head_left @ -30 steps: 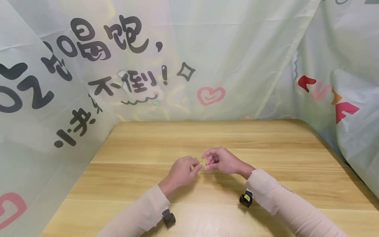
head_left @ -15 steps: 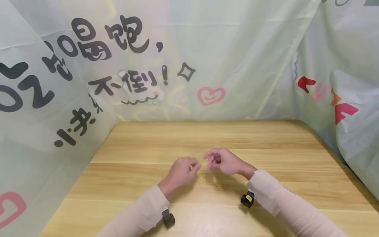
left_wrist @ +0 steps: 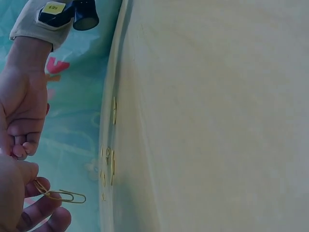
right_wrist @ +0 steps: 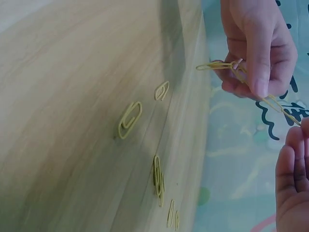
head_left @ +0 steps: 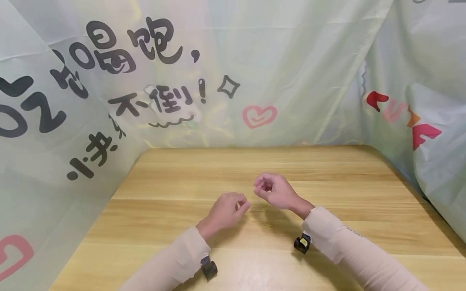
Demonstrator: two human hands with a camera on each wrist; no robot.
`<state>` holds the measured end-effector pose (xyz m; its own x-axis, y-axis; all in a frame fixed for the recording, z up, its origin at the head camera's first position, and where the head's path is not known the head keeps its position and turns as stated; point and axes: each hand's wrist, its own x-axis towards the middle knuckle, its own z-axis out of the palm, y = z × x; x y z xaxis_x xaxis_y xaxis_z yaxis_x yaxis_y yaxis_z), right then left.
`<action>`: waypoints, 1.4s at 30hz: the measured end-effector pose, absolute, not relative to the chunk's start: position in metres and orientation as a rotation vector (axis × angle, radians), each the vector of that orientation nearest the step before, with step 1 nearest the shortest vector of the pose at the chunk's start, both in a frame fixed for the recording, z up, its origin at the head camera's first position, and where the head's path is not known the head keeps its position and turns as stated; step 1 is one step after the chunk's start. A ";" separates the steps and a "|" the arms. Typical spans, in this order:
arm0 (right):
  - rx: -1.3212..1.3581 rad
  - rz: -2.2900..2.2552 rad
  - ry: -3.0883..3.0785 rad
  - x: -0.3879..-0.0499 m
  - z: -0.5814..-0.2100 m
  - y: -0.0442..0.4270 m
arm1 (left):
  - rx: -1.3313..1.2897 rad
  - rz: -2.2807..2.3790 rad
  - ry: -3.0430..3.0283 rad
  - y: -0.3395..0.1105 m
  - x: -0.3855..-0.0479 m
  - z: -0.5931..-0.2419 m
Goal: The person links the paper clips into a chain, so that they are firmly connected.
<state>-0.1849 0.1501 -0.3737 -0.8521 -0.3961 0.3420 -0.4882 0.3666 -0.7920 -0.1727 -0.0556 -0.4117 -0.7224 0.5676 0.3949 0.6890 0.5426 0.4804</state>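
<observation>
A chain of linked yellow paper clips (right_wrist: 274,103) runs between the two hands above the table. My left hand (head_left: 226,209) pinches the chain between thumb and forefinger, and a linked pair of clips (left_wrist: 70,195) hangs past its fingers in the left wrist view. Up and to the right, my right hand (head_left: 276,192) has curled fingers. In the right wrist view the chain's far end meets the fingertips of this right hand (right_wrist: 293,179), which seem to pinch it; the exact contact is partly cut off by the frame edge.
Loose yellow paper clips lie on the wooden table (head_left: 164,226), one below the hands (head_left: 267,226) and several more seen as a clip group (right_wrist: 158,179) in the right wrist view. Printed cloth curtains (head_left: 291,81) close off the back and both sides.
My right hand has moved up and slightly away from the left, widening the gap between them; the chain now stretches across it. The left hand has barely moved.
</observation>
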 end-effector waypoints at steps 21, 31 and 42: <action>0.894 1.496 -2.531 -0.177 -0.371 0.144 | -1.066 -1.326 -2.592 -0.051 -0.172 -0.404; 0.867 1.672 -2.510 -0.186 -0.369 0.153 | -1.048 -1.339 -2.586 -0.054 -0.171 -0.404; 0.712 1.534 -2.719 -0.200 -0.381 0.170 | -1.027 -1.343 -2.609 -0.061 -0.169 -0.408</action>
<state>-0.1999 0.1699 -0.3810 -0.8993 -0.4062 0.1620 -0.3487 0.4424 -0.8263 -0.1690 -0.0612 -0.4081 -0.7811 0.5403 0.3130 0.5686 0.4083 0.7141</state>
